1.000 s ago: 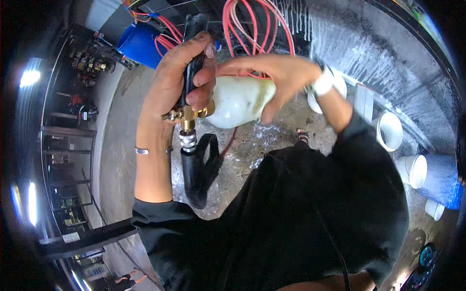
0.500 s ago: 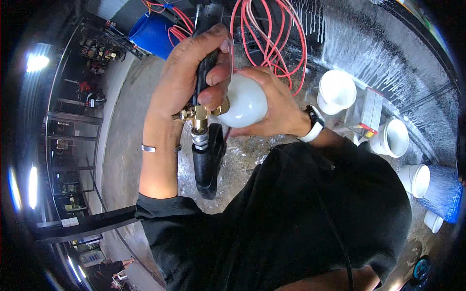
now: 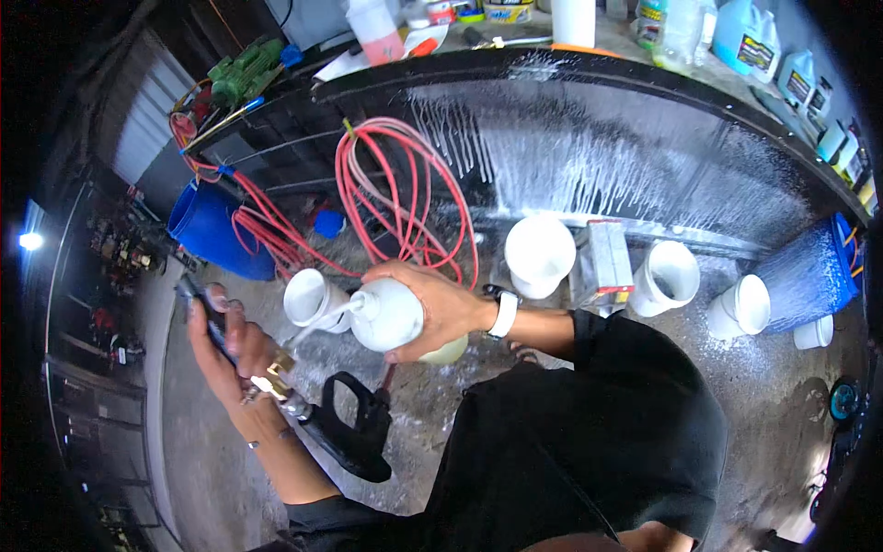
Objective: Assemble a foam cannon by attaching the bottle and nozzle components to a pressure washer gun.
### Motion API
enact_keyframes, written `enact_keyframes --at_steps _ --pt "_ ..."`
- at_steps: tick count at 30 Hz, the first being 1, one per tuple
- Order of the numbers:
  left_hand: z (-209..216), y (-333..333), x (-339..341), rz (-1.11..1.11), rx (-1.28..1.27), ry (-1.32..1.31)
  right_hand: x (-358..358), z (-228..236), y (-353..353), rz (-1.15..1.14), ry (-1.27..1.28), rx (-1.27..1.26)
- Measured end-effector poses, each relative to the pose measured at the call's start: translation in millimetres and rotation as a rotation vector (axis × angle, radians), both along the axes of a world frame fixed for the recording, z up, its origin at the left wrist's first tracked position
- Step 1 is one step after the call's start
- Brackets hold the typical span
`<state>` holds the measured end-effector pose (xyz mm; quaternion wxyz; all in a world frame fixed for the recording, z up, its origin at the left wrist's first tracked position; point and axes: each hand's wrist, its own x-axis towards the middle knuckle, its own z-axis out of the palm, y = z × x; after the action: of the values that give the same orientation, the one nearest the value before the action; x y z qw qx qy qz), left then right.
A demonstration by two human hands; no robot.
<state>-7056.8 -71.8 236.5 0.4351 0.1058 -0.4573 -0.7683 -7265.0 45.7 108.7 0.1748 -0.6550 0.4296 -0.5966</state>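
My left hand [image 3: 235, 350] is wrapped round the black nozzle of a foam sprayer. Its brass fitting [image 3: 274, 375] joins a black spray gun [image 3: 354, 432], which hangs beside my left forearm. My right hand [image 3: 446, 308] grips a white bottle [image 3: 391, 317] round its side, mouth turned left. Between the bottle's mouth and the brass fitting runs a thin whitish tube [image 3: 324, 319]; whether its end is still inside the bottle I cannot tell. Just behind them stands a white bucket [image 3: 308, 296]. A yellowish container [image 3: 448, 350] shows partly under my right hand.
Red hose [image 3: 391, 175] hangs coiled against the foam-streaked black bench front [image 3: 589, 147]. Farther left stands a blue drum [image 3: 216, 225]. White buckets [image 3: 541, 253] and a metal step stool [image 3: 607, 262] line the wall. Bottles and jugs [image 3: 745, 37] crowd the bench top.
The sprayer and bottle, earlier close together, are now apart with the tube showing between them. My left hand has moved left and down. The view has shifted, bringing the bench top in.
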Motion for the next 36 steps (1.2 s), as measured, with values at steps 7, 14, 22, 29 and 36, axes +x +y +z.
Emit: enact_keyframes --at_steps 7,14,22,29,36 --pt "91 -160 62 0.167 -0.895 -0.056 -97 49 16 -0.428 0.481 0.06" --pt "183 -174 47 -0.137 -0.591 -0.02 -234 133 11 -0.801 0.369 -0.185" --pt "112 -78 -65 0.138 -0.112 -0.016 -387 249 -70 -1.133 0.358 -0.372" --pt "82 -41 -112 0.268 -0.12 -0.089 -470 180 -120 -1.397 0.243 -0.358" --pt "74 -52 -161 0.143 -0.017 -0.1 -334 167 -61 -0.861 0.287 -0.519"
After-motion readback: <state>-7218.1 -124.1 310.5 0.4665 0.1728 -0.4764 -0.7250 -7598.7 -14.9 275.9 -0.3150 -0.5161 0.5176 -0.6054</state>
